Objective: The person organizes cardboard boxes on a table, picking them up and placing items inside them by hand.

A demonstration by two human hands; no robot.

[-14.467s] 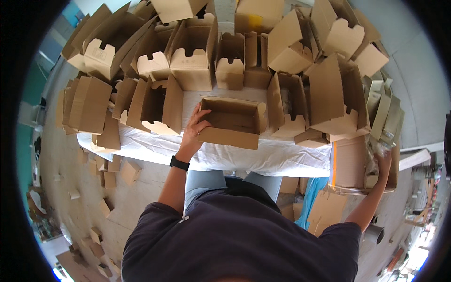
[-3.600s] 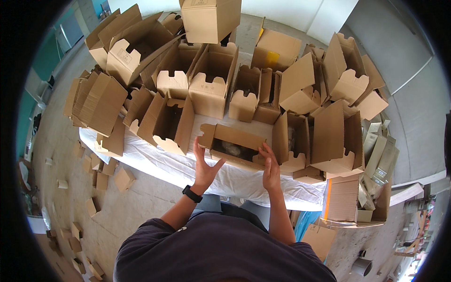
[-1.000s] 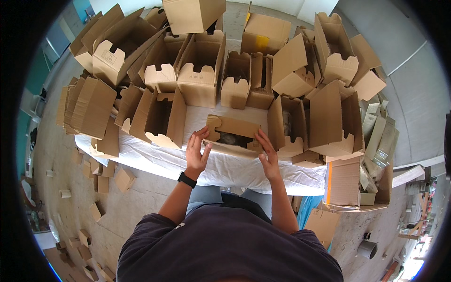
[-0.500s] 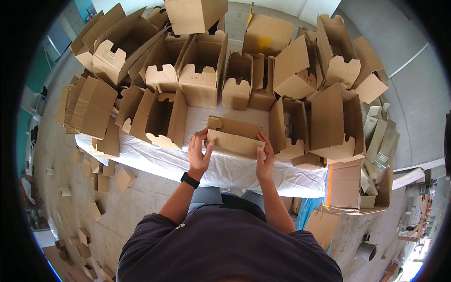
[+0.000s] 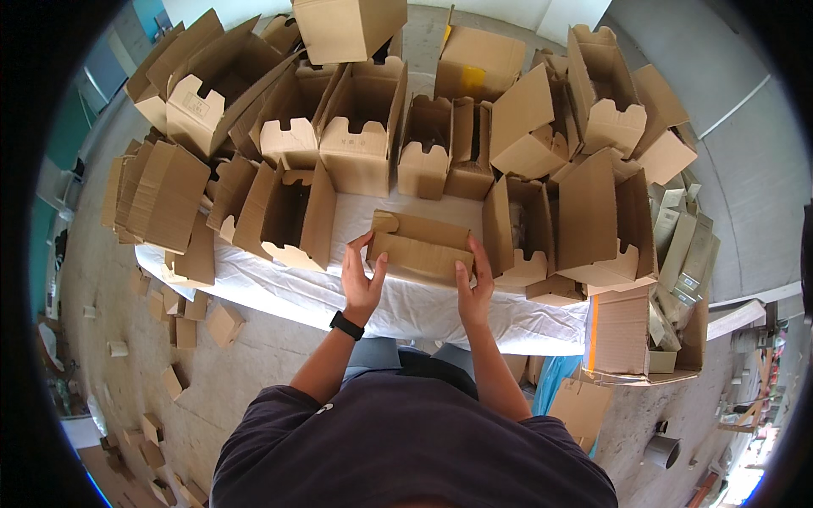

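Observation:
A small brown cardboard box [image 5: 421, 253] sits in front of me at the near side of the white-covered table [image 5: 398, 313]. Its long front panel faces me, and a rounded tab [image 5: 386, 222] shows at its back left corner. My left hand [image 5: 364, 275] grips the left end, thumb on the front panel and fingers around the side. Gripping the right end is my right hand [image 5: 477, 279], its thumb pressed against the front. Part of the fingers of each hand is hidden behind the box ends.
Open cardboard boxes [image 5: 296, 212] stand close on the left, more [image 5: 518, 229] on the right and a row [image 5: 364, 127] behind. A large carton [image 5: 621, 334] with pale narrow boxes [image 5: 688, 245] adjoins the table's right end. Small boxes [image 5: 226, 324] lie on the floor at left.
The box's front panel has tilted up slightly toward me, and its top looks narrower. My right thumb has slid a little left on the front; both hands stay at the ends.

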